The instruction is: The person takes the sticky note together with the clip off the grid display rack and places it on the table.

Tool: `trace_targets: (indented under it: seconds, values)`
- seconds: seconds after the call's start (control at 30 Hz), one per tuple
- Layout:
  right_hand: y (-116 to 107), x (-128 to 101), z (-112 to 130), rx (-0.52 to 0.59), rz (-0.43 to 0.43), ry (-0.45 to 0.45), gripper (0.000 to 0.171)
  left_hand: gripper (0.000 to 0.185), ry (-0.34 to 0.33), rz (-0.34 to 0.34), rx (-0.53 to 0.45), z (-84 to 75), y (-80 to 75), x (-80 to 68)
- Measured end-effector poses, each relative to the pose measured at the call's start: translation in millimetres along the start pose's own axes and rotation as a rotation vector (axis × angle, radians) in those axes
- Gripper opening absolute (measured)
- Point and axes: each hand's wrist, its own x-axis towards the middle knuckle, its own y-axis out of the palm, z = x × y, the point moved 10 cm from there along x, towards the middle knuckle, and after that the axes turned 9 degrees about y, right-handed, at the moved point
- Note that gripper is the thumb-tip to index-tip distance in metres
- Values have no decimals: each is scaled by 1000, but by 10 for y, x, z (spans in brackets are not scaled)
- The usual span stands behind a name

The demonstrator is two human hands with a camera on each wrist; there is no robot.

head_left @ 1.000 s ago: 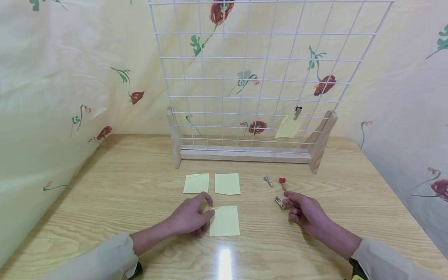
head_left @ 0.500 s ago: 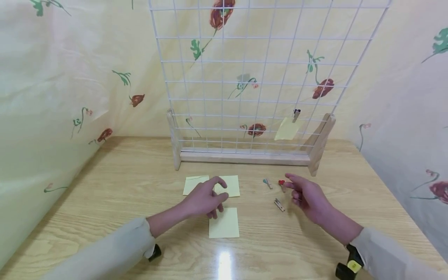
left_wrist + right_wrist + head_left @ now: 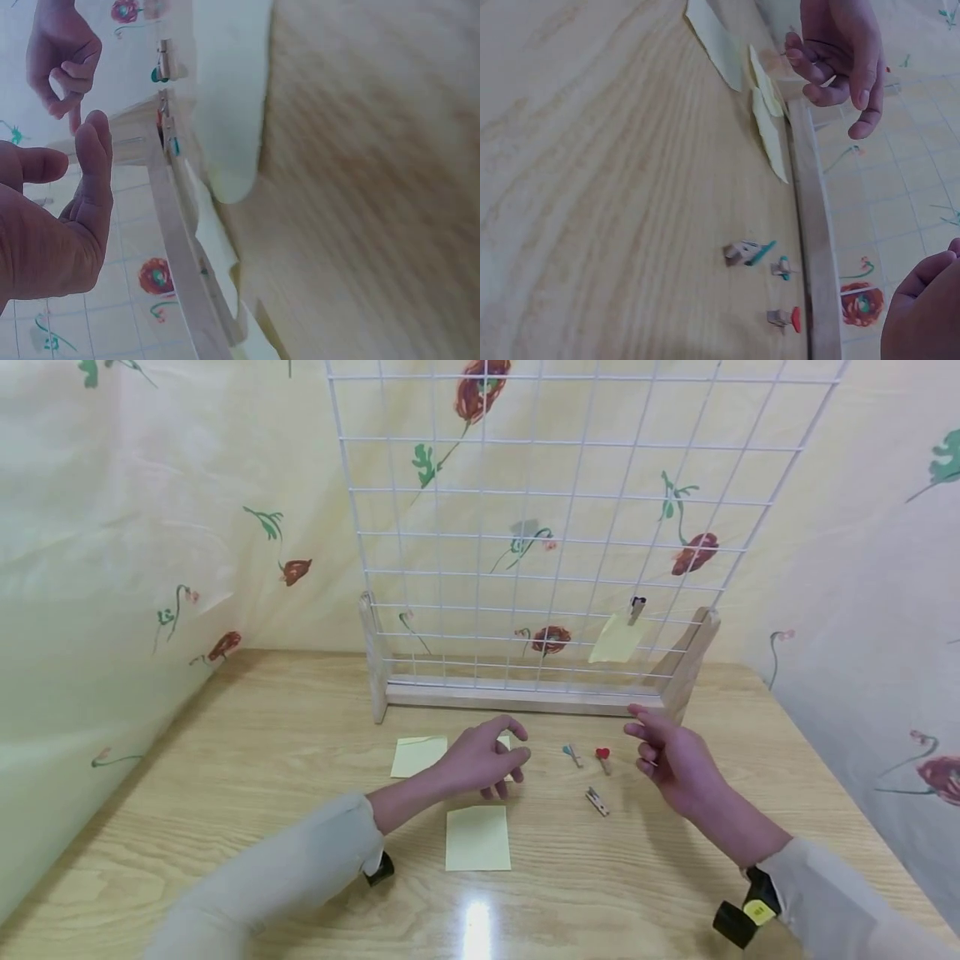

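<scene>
My left hand (image 3: 483, 760) hovers above the table with thumb and index finger apart, in front of a pale yellow paper note (image 3: 505, 742) that it mostly hides. A second note (image 3: 418, 757) lies to its left and a third (image 3: 477, 838) nearer me. To the right is my right hand (image 3: 681, 768), raised, fingers loosely bent, with nothing seen in it. Closest to it on the table is a small clothespin with a red heart (image 3: 603, 759). Beside that lie a blue-topped clothespin (image 3: 572, 755) and another clothespin (image 3: 597, 802), also visible in the right wrist view.
A white wire grid (image 3: 525, 535) stands at the back in a wooden base (image 3: 517, 697). One yellow note (image 3: 617, 638) hangs at its lower right from a dark-topped clothespin (image 3: 637, 610). Flower-printed cloth (image 3: 112, 610) encloses the table's (image 3: 262, 735) back and sides.
My left hand has lifted off the near note and moved right and away from me. My right hand has risen from beside the clothespins toward the grid's right foot. The clothespins stay put.
</scene>
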Motion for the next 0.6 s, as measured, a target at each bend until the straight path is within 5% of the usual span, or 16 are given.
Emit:
trace_targets:
  seconds: [0.6]
  values:
    - [-30,151,479,67,33,-122,27,26,23,-61,-252,-191,106,541]
